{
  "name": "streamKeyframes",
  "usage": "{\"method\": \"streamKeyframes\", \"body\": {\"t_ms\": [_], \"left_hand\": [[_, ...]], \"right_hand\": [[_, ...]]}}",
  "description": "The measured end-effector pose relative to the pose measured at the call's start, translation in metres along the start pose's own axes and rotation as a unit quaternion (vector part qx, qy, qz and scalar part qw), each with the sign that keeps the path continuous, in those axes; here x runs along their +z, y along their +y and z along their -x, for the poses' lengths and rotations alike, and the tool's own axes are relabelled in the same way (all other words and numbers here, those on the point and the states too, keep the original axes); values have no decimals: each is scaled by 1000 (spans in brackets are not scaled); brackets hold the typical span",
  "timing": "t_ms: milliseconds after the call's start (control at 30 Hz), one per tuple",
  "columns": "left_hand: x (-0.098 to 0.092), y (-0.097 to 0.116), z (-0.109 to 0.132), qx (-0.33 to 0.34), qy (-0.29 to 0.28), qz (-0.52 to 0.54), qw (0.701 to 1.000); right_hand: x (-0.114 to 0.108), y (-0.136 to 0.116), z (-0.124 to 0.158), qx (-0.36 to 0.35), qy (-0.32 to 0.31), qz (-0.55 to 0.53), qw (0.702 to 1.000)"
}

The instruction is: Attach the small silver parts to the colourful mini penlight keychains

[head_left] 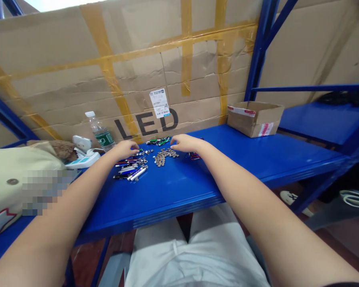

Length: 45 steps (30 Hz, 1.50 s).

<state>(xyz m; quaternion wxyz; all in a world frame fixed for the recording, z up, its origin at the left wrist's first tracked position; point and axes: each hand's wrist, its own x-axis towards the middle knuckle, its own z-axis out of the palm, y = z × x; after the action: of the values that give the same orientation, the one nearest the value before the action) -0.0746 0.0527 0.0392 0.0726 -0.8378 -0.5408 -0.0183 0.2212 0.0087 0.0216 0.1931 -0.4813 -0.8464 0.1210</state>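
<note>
My left hand (pixel 126 150) hovers at the left of the table over small shiny metal parts (pixel 145 152), its fingers bent together; whatever they hold is too small to make out. Just below it lie several penlights or pen-like metal tubes (pixel 137 173) in silver, blue, black and red. Between my hands spreads a heap of small round coin-like discs, perhaps button cells (pixel 164 156). My right hand (pixel 182 143) is at the heap's right edge, fingers curved and slightly apart, with nothing visible in them. Green and black tubes (pixel 160 141) lie behind the heap. Red ones (pixel 194 156) are partly hidden by my right wrist.
An open cardboard box (pixel 254 119) stands at the back right of the blue table (pixel 179 187). At the left are a water bottle (pixel 100 133), a white power strip (pixel 85 160), a phone-like device (pixel 82 142) and a pale bag (pixel 14 175). Taped cardboard (pixel 137 79) walls the back.
</note>
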Motion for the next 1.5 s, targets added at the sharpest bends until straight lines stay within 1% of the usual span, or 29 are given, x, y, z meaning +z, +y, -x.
{"method": "streamKeyframes", "body": {"t_ms": [100,200,367,533,700,833,900,1000,1067,1167,1233,1267,1300,1400,1467,1500], "left_hand": [[9,-16,21,-6,10,1,1000],[16,-25,29,-31,1,21,999],[20,-30,26,-49,-23,41,998],[21,-34,22,-83,-54,66,993],[23,-43,28,-116,-42,134,983],[22,-43,32,-128,-28,182,975],[21,-41,33,-126,-20,183,975],[20,-38,34,-122,-3,158,980],[18,-35,34,-112,20,144,983],[13,-27,36,-80,82,148,982],[8,-16,38,-52,118,160,979],[5,-9,39,-37,124,164,978],[2,0,40,-21,124,169,978],[-2,30,41,31,98,201,974],[-2,50,42,67,80,233,967],[0,59,42,72,76,250,963]], "right_hand": [[0,-3,1,-14,-21,0,1000],[1,-3,2,-14,-31,12,999],[3,-2,2,-14,-41,12,999],[2,-2,2,-6,-48,26,999],[-3,0,3,-5,-61,77,995],[-5,3,2,14,-95,112,989],[-5,4,2,17,-109,124,986],[-1,4,2,24,-114,137,984],[1,5,1,28,-116,138,983],[5,6,-1,30,-113,140,983],[7,6,-2,26,-108,145,983],[7,6,-3,23,-107,149,983],[8,6,-3,19,-105,154,982],[7,1,-2,1,-86,162,983],[6,-4,0,-21,-43,138,989],[5,-8,2,-33,-13,115,993]]}}
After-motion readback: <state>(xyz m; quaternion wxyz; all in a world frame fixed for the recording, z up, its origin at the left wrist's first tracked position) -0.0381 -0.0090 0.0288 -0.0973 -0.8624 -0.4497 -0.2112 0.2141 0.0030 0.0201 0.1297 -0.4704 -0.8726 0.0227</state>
